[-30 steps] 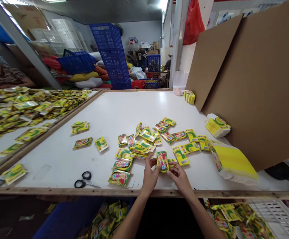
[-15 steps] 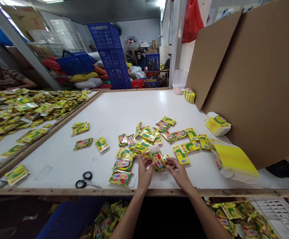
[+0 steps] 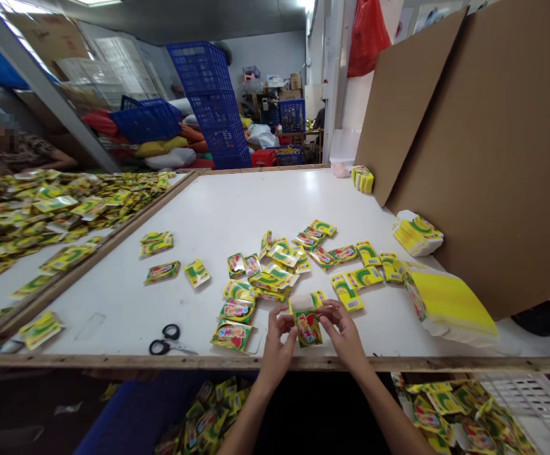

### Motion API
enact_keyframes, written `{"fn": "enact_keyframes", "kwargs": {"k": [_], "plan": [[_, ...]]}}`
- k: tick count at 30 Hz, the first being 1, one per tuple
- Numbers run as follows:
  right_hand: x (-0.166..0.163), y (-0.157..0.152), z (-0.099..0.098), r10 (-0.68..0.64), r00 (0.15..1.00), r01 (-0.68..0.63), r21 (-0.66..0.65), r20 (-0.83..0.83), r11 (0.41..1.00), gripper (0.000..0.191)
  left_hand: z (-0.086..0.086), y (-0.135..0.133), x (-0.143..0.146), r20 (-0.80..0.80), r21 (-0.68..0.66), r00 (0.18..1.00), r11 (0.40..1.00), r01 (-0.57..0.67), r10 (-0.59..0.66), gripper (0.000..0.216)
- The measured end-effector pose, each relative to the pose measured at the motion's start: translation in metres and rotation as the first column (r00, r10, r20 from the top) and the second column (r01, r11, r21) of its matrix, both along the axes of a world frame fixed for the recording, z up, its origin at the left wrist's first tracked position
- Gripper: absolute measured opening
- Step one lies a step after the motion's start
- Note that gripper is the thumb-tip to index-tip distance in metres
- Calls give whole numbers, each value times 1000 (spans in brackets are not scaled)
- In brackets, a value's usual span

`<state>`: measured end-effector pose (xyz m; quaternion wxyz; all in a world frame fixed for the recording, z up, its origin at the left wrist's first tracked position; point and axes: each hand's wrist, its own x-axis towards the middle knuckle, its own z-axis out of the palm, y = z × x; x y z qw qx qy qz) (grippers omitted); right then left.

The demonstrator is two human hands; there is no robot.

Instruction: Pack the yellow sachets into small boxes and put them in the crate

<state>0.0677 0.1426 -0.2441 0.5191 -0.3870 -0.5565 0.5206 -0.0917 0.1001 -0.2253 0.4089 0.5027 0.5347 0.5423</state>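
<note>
Between my two hands is a small printed carton [image 3: 308,328], green with red and yellow, its pale flap standing at the far end. My left hand [image 3: 279,335] pinches its left edge, thumb toward me. On the other edge, my right hand [image 3: 341,328] grips with thumb and fingers. Just left of my left hand lies a printed carton [image 3: 231,335] with a white flap sticking out. Beyond my hands several flat yellow-green cartons [image 3: 275,273] overlap in a loose heap. Scissors [image 3: 170,341] with black handles rest near the front edge of the white table [image 3: 237,202].
On the right stand a tall stack of yellow cartons [image 3: 449,303] and smaller stacks along a cardboard sheet [image 3: 483,158]. A wooden strip [image 3: 113,234] divides off a large carton pile [image 3: 66,202], where another person sits. Below the table edge are filled crates [image 3: 516,404].
The carton has come down toward the table's front edge, and both hands have moved slightly nearer me with it. The whole view has shifted a little.
</note>
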Motion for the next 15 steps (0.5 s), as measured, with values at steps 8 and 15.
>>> {"fn": "enact_keyframes", "kwargs": {"k": [8, 15], "plan": [[18, -15, -2, -132, 983, 121, 94, 126, 988, 23, -5, 2, 24, 27, -36, 989, 989, 145, -144, 36], [33, -10, 5, -55, 957, 20, 122, 284, 992, 23, 4, 14, 28, -122, 16, 963, 970, 242, -238, 25]]}}
